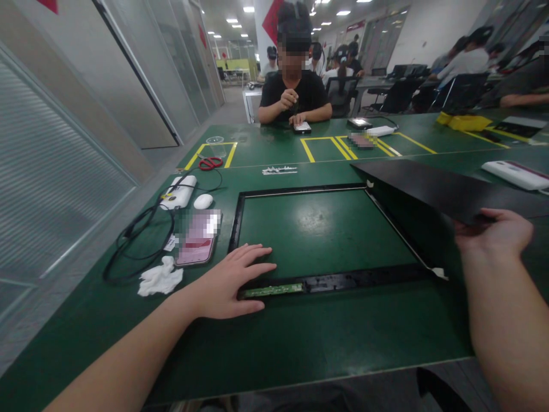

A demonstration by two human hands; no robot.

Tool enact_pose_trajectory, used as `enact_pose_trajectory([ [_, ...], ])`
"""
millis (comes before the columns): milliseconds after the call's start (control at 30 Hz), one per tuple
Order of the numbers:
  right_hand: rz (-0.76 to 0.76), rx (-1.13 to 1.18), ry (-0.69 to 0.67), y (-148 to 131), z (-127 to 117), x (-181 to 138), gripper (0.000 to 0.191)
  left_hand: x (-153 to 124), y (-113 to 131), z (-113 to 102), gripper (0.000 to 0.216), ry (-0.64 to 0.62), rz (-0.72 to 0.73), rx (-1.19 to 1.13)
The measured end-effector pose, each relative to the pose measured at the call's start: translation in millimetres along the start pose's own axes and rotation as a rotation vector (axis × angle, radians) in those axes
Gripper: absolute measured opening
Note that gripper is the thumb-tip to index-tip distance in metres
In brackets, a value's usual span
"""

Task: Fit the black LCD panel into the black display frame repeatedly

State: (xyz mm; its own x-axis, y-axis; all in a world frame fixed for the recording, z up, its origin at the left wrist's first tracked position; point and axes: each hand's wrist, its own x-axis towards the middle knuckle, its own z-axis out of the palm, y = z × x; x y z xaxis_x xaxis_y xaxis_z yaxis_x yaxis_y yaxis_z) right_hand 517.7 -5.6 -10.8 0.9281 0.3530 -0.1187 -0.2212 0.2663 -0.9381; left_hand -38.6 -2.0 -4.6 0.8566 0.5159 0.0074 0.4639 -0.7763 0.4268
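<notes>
The step looks like holding the thin black panel [433,183] tilted, its edge pinched by the right hand [500,233], while the left hand [229,279], fingers spread, braces the black frame [360,280], green circuit board [277,290] just beyond that thumb. Moving on calls for a steady pinch.

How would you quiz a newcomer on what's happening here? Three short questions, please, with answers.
1. True or false: the right hand holds the black panel.
2. Which lies nearest the tissue: (a) scissors, (b) phone, (c) cup?
3. Which hand is nearer the green strip?

Key: 1. True. 2. (b). 3. The left hand.
</notes>
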Motion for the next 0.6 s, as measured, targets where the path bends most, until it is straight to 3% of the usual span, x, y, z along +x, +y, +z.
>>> enact_pose_trajectory([
  [67,0.061,0.045,0.024,-0.6,0.2,-2.7,0.027,0.0,0.2,-0.5,0.068,-0.004,0.000,0.005],
  [233,0.086,-0.102,-0.083,6.7,-2.7,3.9,0.027,0.1,-0.2,-0.1,0.068,0.017,0.001,-0.015],
  [433,0.152,-0.084,-0.047,14.8,2.8,0.7,0.033,-0.4,-1.2,1.6,0.069,0.022,-0.012,-0.021],
  [600,-0.010,-0.278,-0.204,26.9,-1.7,13.5,0.029,-0.5,-1.3,1.6,0.069,0.026,-0.013,-0.025],
])
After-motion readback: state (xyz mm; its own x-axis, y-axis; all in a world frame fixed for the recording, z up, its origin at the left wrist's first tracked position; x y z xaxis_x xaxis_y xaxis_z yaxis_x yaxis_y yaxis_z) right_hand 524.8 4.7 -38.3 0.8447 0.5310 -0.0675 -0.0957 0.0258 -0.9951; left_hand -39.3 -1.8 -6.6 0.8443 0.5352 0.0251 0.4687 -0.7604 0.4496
